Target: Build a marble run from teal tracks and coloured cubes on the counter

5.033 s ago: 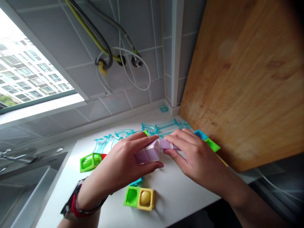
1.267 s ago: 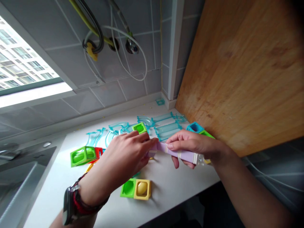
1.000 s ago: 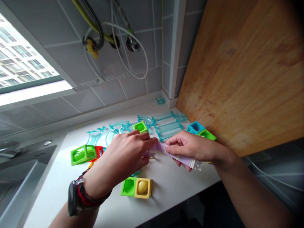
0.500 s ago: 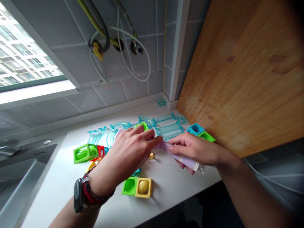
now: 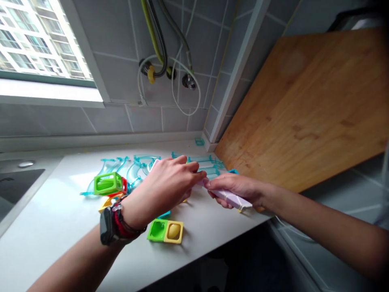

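A slim lilac packet [image 5: 232,198] with white lines near its outer end lies across my right hand [image 5: 232,186], whose thumb and fingers are closed around it. My left hand [image 5: 174,176], a dark watch on its wrist, is closed too, and its fingertips pinch the packet's inner end. A pale lilac edge [image 5: 155,164] shows behind the left hand; whether it belongs to the same packet I cannot tell. Both hands are above the white counter [image 5: 100,251]. Below them sit a green block [image 5: 157,230] and a yellow block [image 5: 174,232], joined side by side.
Clear blue track pieces [image 5: 133,172] lie towards the wall. A green open-sided block [image 5: 107,183] stands left beside red and orange pieces. A wooden board [image 5: 298,117] leans at the right, a sink [image 5: 21,182] is at far left, and hoses [image 5: 156,44] hang on the tiled wall.
My view has turned and shifted. Both hands keep their grip, close together; the packet's outer end now shows a flatter, neater edge than the loose clear film seen before.
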Action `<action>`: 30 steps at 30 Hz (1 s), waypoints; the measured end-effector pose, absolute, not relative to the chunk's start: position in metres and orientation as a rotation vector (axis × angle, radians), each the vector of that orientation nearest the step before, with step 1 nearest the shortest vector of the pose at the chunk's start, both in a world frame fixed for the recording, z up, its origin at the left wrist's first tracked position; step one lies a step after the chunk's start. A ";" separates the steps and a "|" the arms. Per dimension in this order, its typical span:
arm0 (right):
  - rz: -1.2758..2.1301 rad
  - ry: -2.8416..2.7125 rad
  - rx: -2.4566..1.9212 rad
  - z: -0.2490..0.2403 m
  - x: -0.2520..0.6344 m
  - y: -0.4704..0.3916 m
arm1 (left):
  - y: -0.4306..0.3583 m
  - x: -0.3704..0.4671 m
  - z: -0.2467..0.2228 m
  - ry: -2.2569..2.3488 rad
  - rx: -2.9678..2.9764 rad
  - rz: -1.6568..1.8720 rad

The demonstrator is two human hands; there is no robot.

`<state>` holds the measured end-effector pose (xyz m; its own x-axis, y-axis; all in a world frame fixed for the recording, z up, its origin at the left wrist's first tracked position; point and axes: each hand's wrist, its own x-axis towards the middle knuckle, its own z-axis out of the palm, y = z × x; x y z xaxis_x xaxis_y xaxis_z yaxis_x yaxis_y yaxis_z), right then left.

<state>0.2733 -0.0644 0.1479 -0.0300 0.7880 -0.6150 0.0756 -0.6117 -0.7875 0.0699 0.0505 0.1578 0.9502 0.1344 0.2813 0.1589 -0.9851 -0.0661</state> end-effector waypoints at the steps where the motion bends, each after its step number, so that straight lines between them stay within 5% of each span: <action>1: 1.665 -0.965 -1.811 0.154 0.271 -0.065 | 0.049 0.068 0.158 -0.214 -3.018 -0.440; 6: 1.448 -1.128 -2.105 0.179 0.258 -0.061 | 0.044 0.061 0.160 -0.245 -2.992 -0.545; 16: 1.946 -0.853 -1.565 0.191 0.265 -0.083 | 0.048 0.049 0.169 -0.156 -3.051 -0.714; 30: 1.521 -0.549 -1.414 0.170 0.216 -0.101 | 0.039 0.056 0.167 -0.422 -3.142 -0.770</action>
